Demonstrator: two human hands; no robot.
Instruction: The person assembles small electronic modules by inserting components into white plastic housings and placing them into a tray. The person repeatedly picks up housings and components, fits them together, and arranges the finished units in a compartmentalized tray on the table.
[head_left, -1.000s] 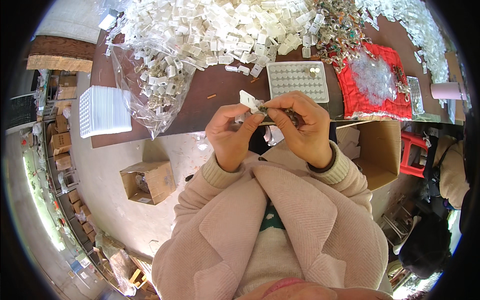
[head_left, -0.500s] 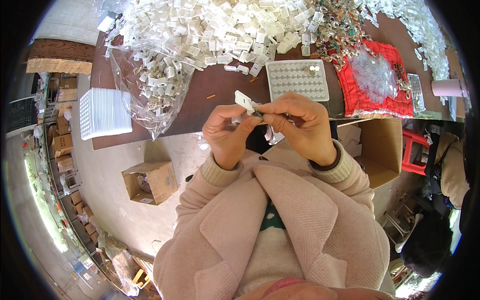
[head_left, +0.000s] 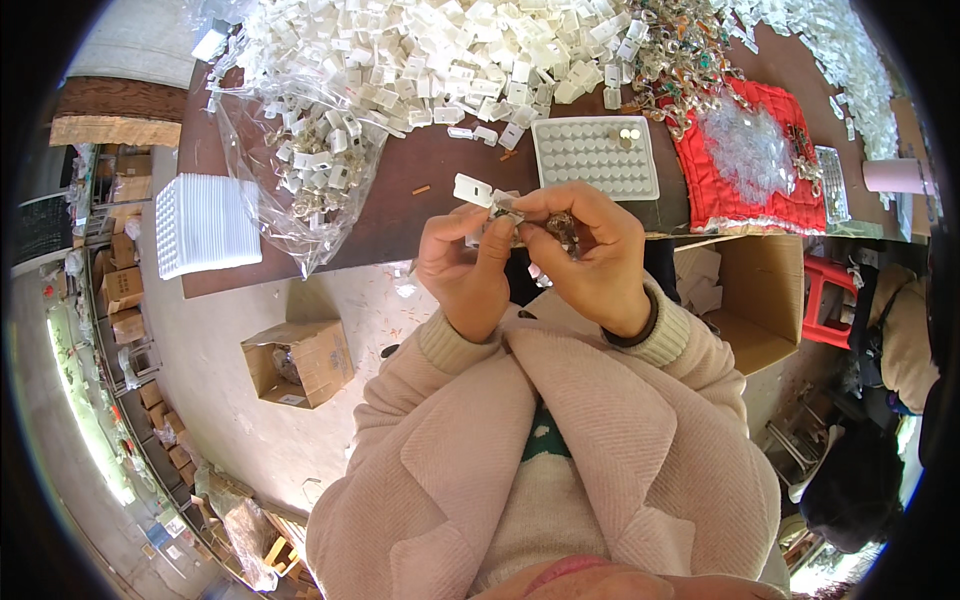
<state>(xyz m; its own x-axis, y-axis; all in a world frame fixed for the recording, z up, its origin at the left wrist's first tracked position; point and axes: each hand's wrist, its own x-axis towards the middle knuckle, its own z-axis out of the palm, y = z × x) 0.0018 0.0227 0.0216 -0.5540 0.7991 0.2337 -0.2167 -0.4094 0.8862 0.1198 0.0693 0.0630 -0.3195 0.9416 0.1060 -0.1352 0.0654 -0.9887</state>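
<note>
My left hand (head_left: 462, 262) pinches a small white plastic case (head_left: 473, 190) whose lid stands up, above the table's near edge. Right beside it, the thumb and forefinger of my right hand (head_left: 597, 258) close at the case's opening, on something small that the fingertips mostly hide. A brownish metallic trinket (head_left: 563, 230) shows between the fingers of the right hand, tucked against them. Just beyond the hands lies a white dimpled tray (head_left: 550, 188) with a few round coin-like pieces (head_left: 628, 137) at its far right.
A heap of white plastic cases (head_left: 440, 60) covers the table's far side, beside a pile of metallic trinkets (head_left: 680, 60). At left are a clear bag (head_left: 345, 215) of cases and stacked white trays (head_left: 208, 225). On the right, red cloth (head_left: 715, 195) carries clear plastic bits. Cardboard boxes (head_left: 325, 360) stand below.
Both hands have drawn closer together, the right moving slightly left. The white case has tilted and shifted left, and the brownish trinket now shows between my right fingers.
</note>
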